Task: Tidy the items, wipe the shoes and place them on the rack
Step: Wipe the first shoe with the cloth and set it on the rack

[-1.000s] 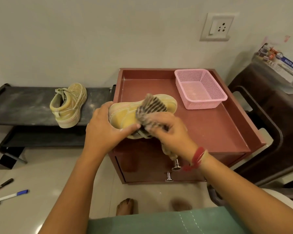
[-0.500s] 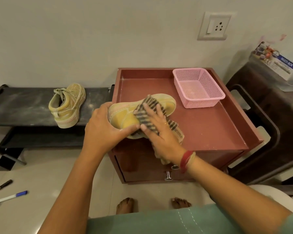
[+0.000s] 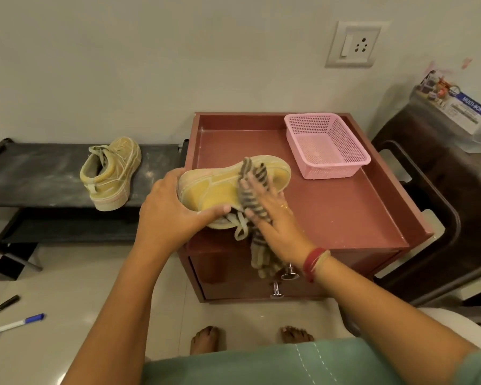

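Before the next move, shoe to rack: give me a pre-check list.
1. Left hand grips the held sneaker at its heel end: ok.
2. Right hand presses the striped cloth on the sole: ok.
3. Sole wiped clean: cannot tell.
4. Free space on the shoe rack beside the other sneaker: ok.
5. Laces secured: not ok, they hang loose under the sneaker.
6. Pens tidied: not ok, they lie on the floor.

Free rack (image 3: 39, 173) room left of the shoe (image 3: 110, 173)
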Available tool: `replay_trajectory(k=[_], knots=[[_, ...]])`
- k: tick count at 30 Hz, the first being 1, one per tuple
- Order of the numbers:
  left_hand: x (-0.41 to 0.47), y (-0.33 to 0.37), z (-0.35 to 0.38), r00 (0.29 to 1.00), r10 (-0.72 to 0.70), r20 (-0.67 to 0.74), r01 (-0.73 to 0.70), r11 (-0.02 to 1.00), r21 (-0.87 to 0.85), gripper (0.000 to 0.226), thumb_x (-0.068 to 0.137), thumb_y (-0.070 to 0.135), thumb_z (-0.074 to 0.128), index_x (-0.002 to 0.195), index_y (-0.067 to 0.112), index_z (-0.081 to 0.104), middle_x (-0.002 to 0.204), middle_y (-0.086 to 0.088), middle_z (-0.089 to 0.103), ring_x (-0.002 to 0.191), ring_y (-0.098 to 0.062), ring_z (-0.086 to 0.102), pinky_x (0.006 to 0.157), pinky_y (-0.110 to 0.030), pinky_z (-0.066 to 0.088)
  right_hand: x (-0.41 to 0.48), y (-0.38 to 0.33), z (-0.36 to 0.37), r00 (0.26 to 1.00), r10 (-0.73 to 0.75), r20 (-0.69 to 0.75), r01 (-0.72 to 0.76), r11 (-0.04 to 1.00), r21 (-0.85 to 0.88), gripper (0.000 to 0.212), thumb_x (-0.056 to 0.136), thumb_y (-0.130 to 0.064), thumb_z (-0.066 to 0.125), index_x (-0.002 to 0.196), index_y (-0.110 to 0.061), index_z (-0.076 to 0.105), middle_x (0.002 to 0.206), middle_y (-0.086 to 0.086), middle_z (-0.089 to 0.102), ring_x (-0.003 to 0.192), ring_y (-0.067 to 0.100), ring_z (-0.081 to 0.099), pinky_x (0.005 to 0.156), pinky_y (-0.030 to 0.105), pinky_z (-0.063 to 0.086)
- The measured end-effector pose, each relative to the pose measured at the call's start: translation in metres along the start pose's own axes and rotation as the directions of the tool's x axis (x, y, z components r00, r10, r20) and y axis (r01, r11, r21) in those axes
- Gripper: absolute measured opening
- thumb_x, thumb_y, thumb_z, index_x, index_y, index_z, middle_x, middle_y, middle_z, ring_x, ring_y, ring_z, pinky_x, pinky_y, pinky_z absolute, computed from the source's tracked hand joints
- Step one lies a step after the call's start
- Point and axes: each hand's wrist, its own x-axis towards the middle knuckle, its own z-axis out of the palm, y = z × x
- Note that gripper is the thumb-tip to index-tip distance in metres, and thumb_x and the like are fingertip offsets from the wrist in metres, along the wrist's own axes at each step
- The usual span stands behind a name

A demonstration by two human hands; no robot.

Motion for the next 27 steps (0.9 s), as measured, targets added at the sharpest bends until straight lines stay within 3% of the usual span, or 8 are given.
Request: replay_trajectory(k=[3,6,8,11,13,17,22,27], knots=[[0.001,0.004,0.003,1.000,-0.021,-0.022,0.021,1.000,-0.002,0.106,0.048,0.078,0.069,0.136,0.023,0.045,0.132,0.002,0.052,0.120,-0.019,0.050,0.087,-0.031,0.039,0.012,0.006,-0.006,0.970,0.217,-0.107,-0.208,0.974,0.092,0.062,0.091,-0.056,0.035,0.147,-0.033,0.025,0.157,-0.019,0.006,0.143,0.000,0.001,0.119,0.047,0.006],[0.000,0.002,0.003,1.000,-0.019,-0.006,0.019,1.000,-0.005,0.109,0.045,0.083,0.062,0.135,0.025,0.045,0.130,0.001,0.053,0.117,-0.019,0.051,0.088,-0.033,0.042,-0.008,-0.016,0.011,1.000,-0.018,0.009,0.017,0.997,0.079,0.054,0.094,-0.047,0.038,0.145,-0.043,0.019,0.156,-0.022,0.008,0.145,0.008,-0.010,0.119,0.035,0.002],[0.000,-0.001,0.002,1.000,-0.003,0.005,0.003,1.000,0.016,0.110,0.044,0.083,0.062,0.135,0.025,0.044,0.129,0.001,0.052,0.117,-0.018,0.051,0.088,-0.033,0.043,-0.011,-0.011,0.010,0.991,-0.122,0.060,0.123,0.992,-0.009,0.053,0.095,-0.048,0.036,0.144,-0.046,0.015,0.155,-0.022,0.013,0.145,0.010,-0.008,0.119,0.038,0.000],[0.000,0.001,0.004,1.000,-0.007,0.009,0.007,1.000,0.030,0.106,0.048,0.078,0.070,0.135,0.024,0.044,0.132,0.001,0.052,0.120,-0.019,0.050,0.090,-0.035,0.042,0.010,0.009,-0.007,0.997,0.077,-0.033,-0.079,0.995,-0.065,0.056,0.091,-0.059,0.030,0.142,-0.051,0.007,0.155,-0.020,0.011,0.146,0.017,0.000,0.118,0.051,0.004],[0.000,0.002,0.004,1.000,-0.015,0.001,0.015,1.000,0.025,0.105,0.049,0.077,0.067,0.136,0.024,0.044,0.133,0.001,0.052,0.121,-0.019,0.049,0.092,-0.036,0.043,0.012,0.007,-0.011,0.991,0.136,-0.001,-0.136,0.991,-0.010,0.054,0.092,-0.060,0.031,0.138,-0.058,0.003,0.155,-0.022,0.005,0.146,0.020,-0.004,0.118,0.051,0.004],[-0.001,0.001,0.000,1.000,-0.003,0.010,0.003,1.000,0.014,0.104,0.048,0.076,0.070,0.135,0.024,0.045,0.129,0.000,0.053,0.118,-0.019,0.051,0.090,-0.035,0.043,-0.008,-0.003,-0.006,0.976,-0.168,0.137,0.188,0.971,-0.150,0.055,0.095,-0.051,0.032,0.145,-0.044,0.010,0.156,-0.021,0.006,0.145,0.011,-0.013,0.119,0.039,-0.001],[0.000,0.003,0.002,1.000,-0.002,0.001,0.002,0.999,0.033,0.098,0.055,0.071,0.076,0.136,0.024,0.044,0.133,0.001,0.051,0.121,-0.020,0.049,0.094,-0.038,0.042,0.017,0.019,-0.027,0.989,0.139,0.044,-0.134,0.986,-0.098,0.059,0.086,-0.067,0.023,0.137,-0.055,-0.005,0.155,-0.021,0.000,0.146,0.016,-0.004,0.118,0.052,0.000],[-0.002,-0.001,0.003,0.999,0.030,-0.036,-0.028,0.999,0.033,0.109,0.044,0.085,0.057,0.134,0.025,0.045,0.129,0.002,0.052,0.118,-0.018,0.050,0.097,-0.046,0.045,-0.010,-0.015,-0.008,0.971,-0.147,0.188,0.178,0.971,-0.159,0.055,0.095,-0.052,0.030,0.142,-0.050,0.001,0.154,-0.025,-0.001,0.142,0.007,-0.019,0.117,0.033,-0.011]])
